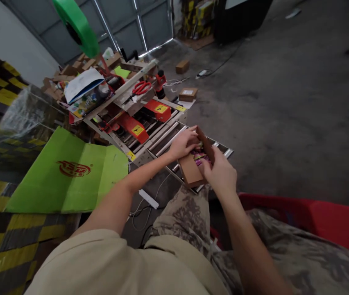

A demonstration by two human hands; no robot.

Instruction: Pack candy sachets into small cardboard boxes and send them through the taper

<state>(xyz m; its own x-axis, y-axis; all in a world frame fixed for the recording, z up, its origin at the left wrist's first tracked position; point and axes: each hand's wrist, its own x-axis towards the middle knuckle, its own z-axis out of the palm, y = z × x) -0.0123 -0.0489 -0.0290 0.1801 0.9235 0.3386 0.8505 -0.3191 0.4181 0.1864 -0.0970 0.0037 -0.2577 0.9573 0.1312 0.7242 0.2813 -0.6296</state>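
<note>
A small open cardboard box rests on the roller conveyor, with purple-wrapped packets showing inside. From the left, my left hand has its fingers bent over the box's far end, near the packets. My right hand grips the near right side of the box, its thumb inside by the packets and its fingers mostly hidden behind the cardboard wall. Part of the contents is covered by my hands and the flaps.
A carton-taping machine with red guards joins the conveyor's far end, with red scissors on top and a green tape roll above. A green sheet lies left. A red bin stands right; a power strip is below.
</note>
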